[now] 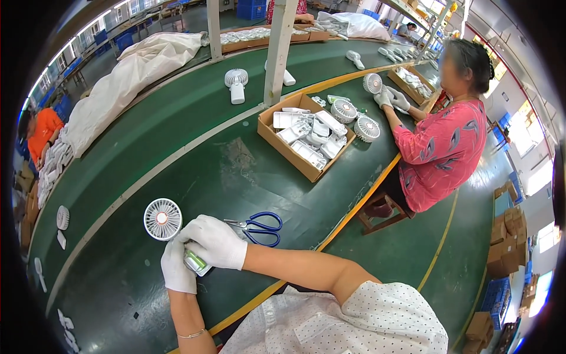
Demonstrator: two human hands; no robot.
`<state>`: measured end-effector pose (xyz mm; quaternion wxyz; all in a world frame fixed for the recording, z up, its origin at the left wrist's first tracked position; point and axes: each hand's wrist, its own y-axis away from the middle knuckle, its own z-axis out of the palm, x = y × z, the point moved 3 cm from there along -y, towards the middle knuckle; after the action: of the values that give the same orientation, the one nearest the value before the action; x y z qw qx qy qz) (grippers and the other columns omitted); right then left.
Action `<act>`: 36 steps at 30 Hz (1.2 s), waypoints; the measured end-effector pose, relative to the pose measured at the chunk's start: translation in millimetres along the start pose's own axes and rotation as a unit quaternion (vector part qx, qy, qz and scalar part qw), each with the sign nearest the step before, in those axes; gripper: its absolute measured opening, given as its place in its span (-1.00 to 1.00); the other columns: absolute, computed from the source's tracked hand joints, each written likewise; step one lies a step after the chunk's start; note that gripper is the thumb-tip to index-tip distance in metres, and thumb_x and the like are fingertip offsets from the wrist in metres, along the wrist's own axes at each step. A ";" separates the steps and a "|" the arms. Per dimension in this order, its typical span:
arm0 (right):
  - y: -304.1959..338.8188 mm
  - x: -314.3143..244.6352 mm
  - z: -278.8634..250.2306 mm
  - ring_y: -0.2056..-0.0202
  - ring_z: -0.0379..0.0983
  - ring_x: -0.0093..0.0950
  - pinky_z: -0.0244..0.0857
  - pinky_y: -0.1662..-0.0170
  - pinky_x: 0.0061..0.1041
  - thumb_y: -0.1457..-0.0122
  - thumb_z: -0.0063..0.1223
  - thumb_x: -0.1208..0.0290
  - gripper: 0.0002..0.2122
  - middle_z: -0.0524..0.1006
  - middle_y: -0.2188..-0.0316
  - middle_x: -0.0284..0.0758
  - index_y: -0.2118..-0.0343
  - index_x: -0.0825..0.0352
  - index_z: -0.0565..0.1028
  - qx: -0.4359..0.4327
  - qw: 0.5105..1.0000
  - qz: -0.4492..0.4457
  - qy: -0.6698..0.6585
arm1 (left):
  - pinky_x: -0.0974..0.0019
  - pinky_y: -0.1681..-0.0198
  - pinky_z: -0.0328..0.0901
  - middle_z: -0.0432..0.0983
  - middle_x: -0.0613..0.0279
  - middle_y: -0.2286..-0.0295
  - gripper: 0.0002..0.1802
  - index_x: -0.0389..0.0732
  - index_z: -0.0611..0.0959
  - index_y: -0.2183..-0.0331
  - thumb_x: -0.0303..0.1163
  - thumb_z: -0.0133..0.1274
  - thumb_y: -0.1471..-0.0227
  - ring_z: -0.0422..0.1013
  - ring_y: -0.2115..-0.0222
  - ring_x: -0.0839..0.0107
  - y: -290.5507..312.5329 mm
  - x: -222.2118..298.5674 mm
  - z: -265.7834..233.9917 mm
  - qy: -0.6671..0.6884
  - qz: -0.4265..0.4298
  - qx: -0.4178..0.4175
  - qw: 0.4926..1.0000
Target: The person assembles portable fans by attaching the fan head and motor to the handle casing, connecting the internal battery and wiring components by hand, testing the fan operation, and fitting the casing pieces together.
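Both my hands wear white gloves. A white handheld fan (163, 219) with a round grille is tilted to the left above the green table. My left hand (177, 269) is closed around its handle. A green battery (195, 261) shows at the lower end of the handle, between my hands. My right hand (213, 241) bends over the upper handle, its fingers pressed onto it; the fingertips are hidden. Blue-handled scissors (263, 229) lie on the table just right of my right wrist.
A cardboard box (289, 154) of white fan casings stands ahead, with finished-looking fans (367, 128) beside it. A co-worker (442, 147) in a pink top sits at the right, holding another fan (372, 84). Beyond a pale divider, a green belt (194, 106) carries a fan (237, 86).
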<state>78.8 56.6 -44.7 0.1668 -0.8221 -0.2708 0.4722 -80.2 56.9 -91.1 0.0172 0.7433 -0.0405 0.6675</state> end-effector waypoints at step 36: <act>-1.6 -10.9 1.6 0.07 0.41 -0.20 0.30 -0.05 -0.27 0.00 0.21 0.45 -0.79 0.48 0.14 -0.25 0.28 0.30 0.49 0.046 0.997 -0.062 0.000 | 0.25 -0.05 0.38 0.51 0.19 0.13 -0.70 -0.25 0.51 0.01 -0.31 -0.08 -0.32 0.45 0.06 0.35 -1.3 -5.3 13.8 0.440 -0.120 0.053 0.888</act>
<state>72.5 51.3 -37.2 0.2328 -0.7953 -0.2993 0.4730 -67.0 57.3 -97.8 0.0743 0.3727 0.0963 0.9200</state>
